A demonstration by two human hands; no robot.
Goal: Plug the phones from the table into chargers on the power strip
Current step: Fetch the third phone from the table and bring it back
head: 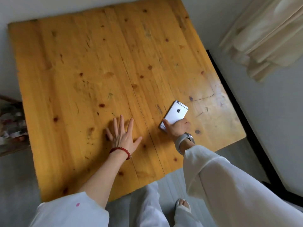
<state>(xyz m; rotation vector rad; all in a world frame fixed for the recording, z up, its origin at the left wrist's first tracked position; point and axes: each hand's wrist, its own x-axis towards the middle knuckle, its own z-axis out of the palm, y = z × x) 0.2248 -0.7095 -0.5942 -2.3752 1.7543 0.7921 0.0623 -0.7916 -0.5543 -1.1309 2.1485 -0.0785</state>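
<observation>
Right of centre in the frame our right hand closes on the near end of the face-down silver phone to lift it off the wooden table, while our left hand lies open and flat, apparently for balance.

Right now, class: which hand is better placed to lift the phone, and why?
Right. The right hand already grips the near end of the phone; the left hand lies flat on the table, well apart.

phone back | apple logo | no readable text elsewhere
</observation>
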